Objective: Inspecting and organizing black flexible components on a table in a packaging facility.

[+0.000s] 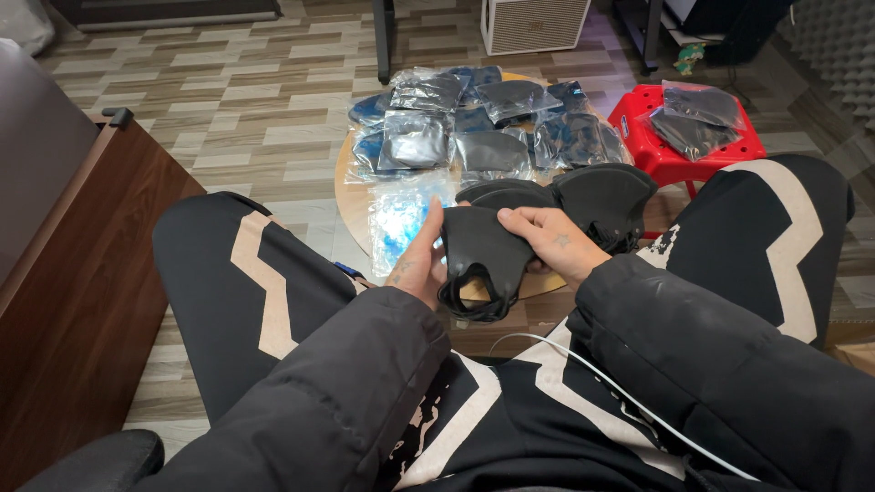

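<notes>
Basically, a seated person holds one black face mask over the lap, both hands on it, at the near edge of a low round wooden bench.

Doing this step well, as I judge it: keep the mask pinched by its edges, not the middle, so the folded shape stays flat; keep the ear loops hanging free below and clear of the white cable that runs across the lap; hold it level over the bench so it can't slide to the floor.

Left hand: half closed, fingers extended upward along the mask's left edge, thumb side toward the camera, gripping that edge. Right hand: fingers curled over the mask's upper right edge, thumb hidden beneath, so a pinch grip is likely but the underside can't be seen. Neither hand is released.

Around it: a loose stack of black masks lies just beside the right hand on the bench. Farther back, many clear plastic bags with dark masks cover the bench top; an empty-looking clear bag with blue print lies near the left hand. A red plastic stool to the right carries more bagged masks. A brown wooden cabinet stands at left on the striped wood floor.
</notes>
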